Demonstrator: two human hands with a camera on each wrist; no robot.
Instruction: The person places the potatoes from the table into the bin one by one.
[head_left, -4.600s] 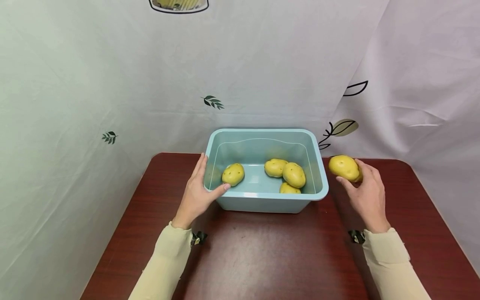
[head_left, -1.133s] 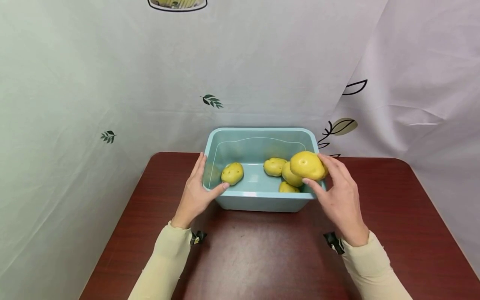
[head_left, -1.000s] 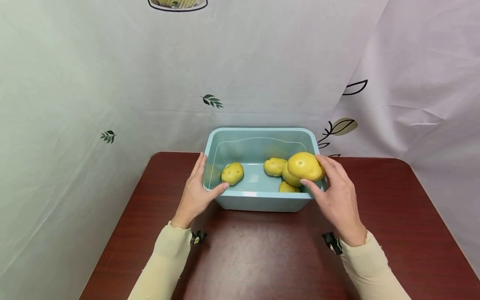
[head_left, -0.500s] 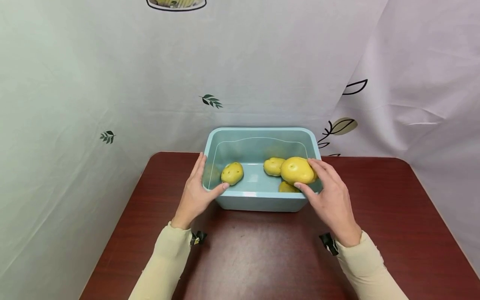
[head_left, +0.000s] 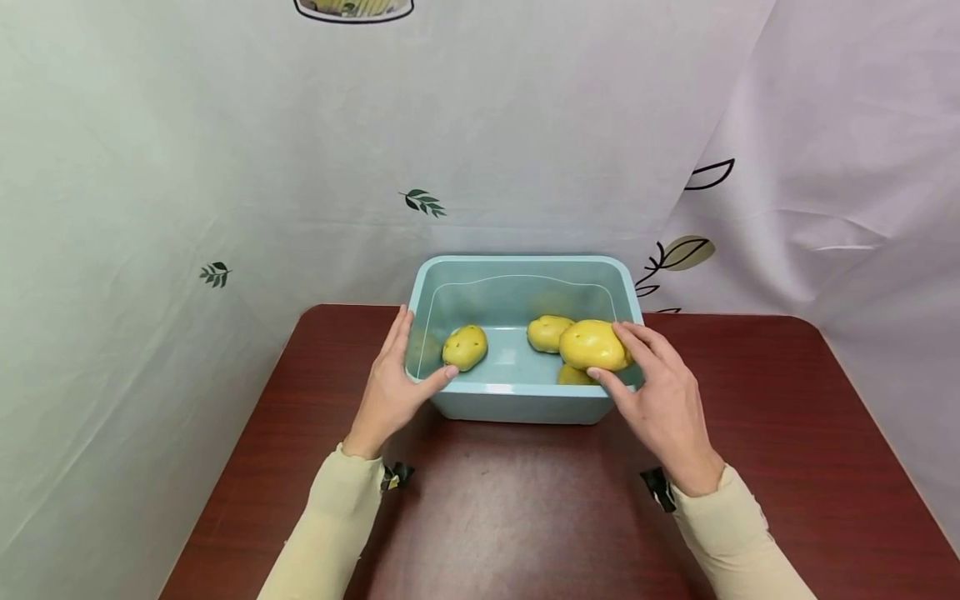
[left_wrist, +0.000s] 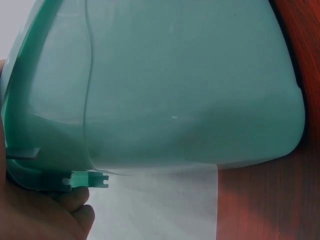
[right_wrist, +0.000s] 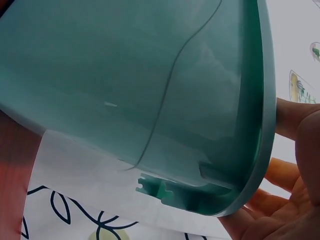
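A pale blue plastic bin (head_left: 510,404) stands near the table's back. My left hand (head_left: 393,385) rests at its front left corner, thumb on the front rim and fingers along the left side. My right hand (head_left: 663,398) holds a yellow potato (head_left: 594,346) between thumb and fingers, inside the bin's right part. It hides another potato seen there earlier. One potato (head_left: 551,332) lies just behind it and one (head_left: 573,376) below it at the front; a single potato (head_left: 465,347) lies at the bin's left. In the wrist views, the bin wall (left_wrist: 175,90) blocks the potatoes.
The dark red-brown wooden table (head_left: 495,517) extends in front of the bin and to both sides. Behind the table hangs a pale cloth (head_left: 525,150) with leaf prints. A black strap (head_left: 657,489) sits at the right wrist.
My right hand has carried the potato leftward from beside the bin to inside it, then lowered it slightly over the other potatoes. The left hand has kept its place on the bin.
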